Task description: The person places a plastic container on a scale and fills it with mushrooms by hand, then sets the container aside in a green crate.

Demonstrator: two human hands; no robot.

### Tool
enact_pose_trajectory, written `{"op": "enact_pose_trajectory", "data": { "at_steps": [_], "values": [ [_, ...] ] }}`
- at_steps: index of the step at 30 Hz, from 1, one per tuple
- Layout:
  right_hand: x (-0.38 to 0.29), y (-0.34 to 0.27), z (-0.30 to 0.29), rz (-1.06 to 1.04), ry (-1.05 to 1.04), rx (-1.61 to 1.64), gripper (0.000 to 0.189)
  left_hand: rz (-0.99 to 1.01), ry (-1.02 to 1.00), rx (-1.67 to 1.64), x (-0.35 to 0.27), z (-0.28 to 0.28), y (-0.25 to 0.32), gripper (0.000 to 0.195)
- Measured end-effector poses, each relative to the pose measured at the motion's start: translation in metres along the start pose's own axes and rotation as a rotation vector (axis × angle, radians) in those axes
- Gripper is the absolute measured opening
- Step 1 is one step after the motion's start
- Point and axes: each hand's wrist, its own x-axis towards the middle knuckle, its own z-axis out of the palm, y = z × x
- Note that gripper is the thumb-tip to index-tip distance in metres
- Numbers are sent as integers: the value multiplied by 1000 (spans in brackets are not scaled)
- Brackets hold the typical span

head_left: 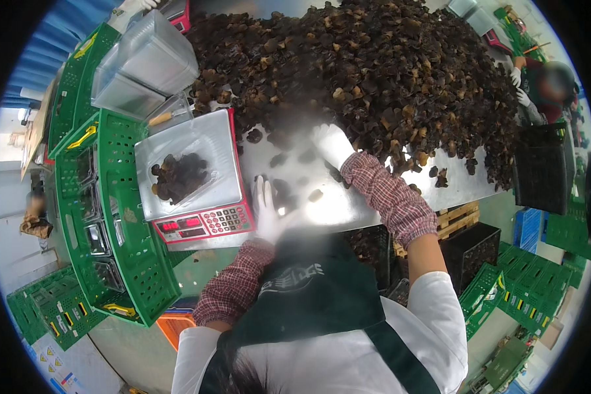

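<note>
My left hand [267,212], in a white glove, rests on the metal table [347,209] just right of the digital scale [197,219]. Its fingers are straight and the thumb stands apart, with nothing seen held. My right hand [332,144], also gloved, reaches to the near edge of a large heap of dark brown mushrooms [374,64], which resemble wood ear. A hazy patch blurs its fingertips, so I cannot tell whether they grip anything. On the scale's pan lies a clear plastic tray [212,170] holding a small pile of mushrooms [180,178].
Left of the scale stands a green crate [143,266] with clear plastic boxes [98,239] in it. Stacked clear containers [147,59] and a wooden-handled tool [165,117] sit behind the scale. A co-worker [546,91] stands far right, near a black crate [541,167].
</note>
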Motion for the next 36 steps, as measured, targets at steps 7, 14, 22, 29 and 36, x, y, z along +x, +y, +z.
{"op": "enact_pose_trajectory", "data": {
  "at_steps": [7, 14, 22, 29, 36],
  "values": [
    [-68, 9, -55, 213, 260, 919, 18, -70, 1, -27, -3, -2, 0, 132],
    [-126, -17, -39, -92, -398, 707, 49, -119, -28, 43, 0, -5, 3, 132],
    [30, -75, -14, -83, 13, 445, 26, -97, -17, -11, 2, -1, -4, 130],
    [-47, -59, -35, 55, -66, 833, 20, -91, -7, 63, -2, 5, -12, 128],
    [-83, -57, -38, 153, 193, 1141, 17, -80, -11, 3, -2, -2, -7, 128]
  ]
}}
